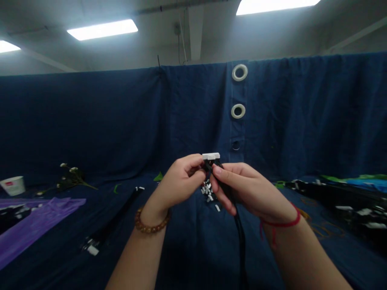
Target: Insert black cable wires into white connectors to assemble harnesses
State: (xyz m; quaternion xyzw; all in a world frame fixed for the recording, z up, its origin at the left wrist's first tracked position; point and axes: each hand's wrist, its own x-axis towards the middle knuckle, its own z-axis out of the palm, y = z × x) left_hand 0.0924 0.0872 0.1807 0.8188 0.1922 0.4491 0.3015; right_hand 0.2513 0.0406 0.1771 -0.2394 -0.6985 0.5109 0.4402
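Observation:
A white multi-pin connector (pixel 211 156) with black wires running out of its underside is held up in front of me. My left hand (pixel 184 179) pinches the connector's left end and the wires just under it. Wrapped round the black cable (pixel 240 233) below the connector, my right hand (pixel 242 183) has its thumb and fingertips close to the wire ends. The cable hangs down past my right palm toward the bottom edge. Behind and below the hands lies a scattered pile of small white connector pieces (pixel 208 191) on the blue cloth.
To the left lie a black cable bundle with white ends (pixel 93 249), a purple plastic bag (pixel 45 223), a paper cup (pixel 13 186) and white flowers (pixel 73 170). A large heap of black cables (pixel 347 201) lies at the right. A blue curtain (pixel 121 121) hangs behind.

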